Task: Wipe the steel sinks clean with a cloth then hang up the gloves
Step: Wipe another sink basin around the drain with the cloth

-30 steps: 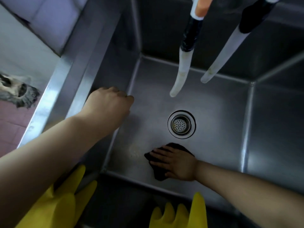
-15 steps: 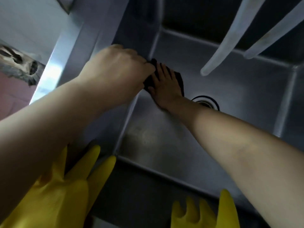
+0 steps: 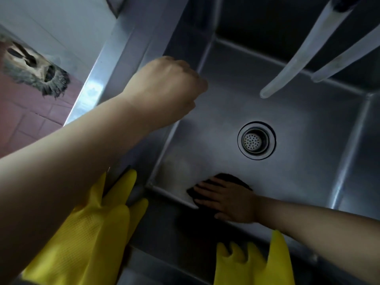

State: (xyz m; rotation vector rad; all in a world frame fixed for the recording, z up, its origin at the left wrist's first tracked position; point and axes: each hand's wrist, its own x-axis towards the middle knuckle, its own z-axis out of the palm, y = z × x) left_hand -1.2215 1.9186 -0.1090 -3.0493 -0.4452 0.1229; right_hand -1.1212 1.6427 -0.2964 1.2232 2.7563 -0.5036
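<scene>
Steel sink: right hand presses the dark cloth flat-fingered at the near-left floor edge; left hand, fingers curled and empty, hovers by the left wall.

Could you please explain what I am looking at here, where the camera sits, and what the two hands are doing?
There is no machine here: a person wears one wide-angle camera on the head, looking down at their own bare arms over a steel sink. The right hand lies with straight fingers on a dark cloth, pressing it to the sink floor near the front wall, in front of the round drain. The left hand is curled into a fist by the sink's left wall; I see nothing in its grip. Two yellow rubber gloves hang over the front rim. Two pale hoses dangle from above. Left of the sink, a grey mop head lies on reddish floor tiles.
</scene>
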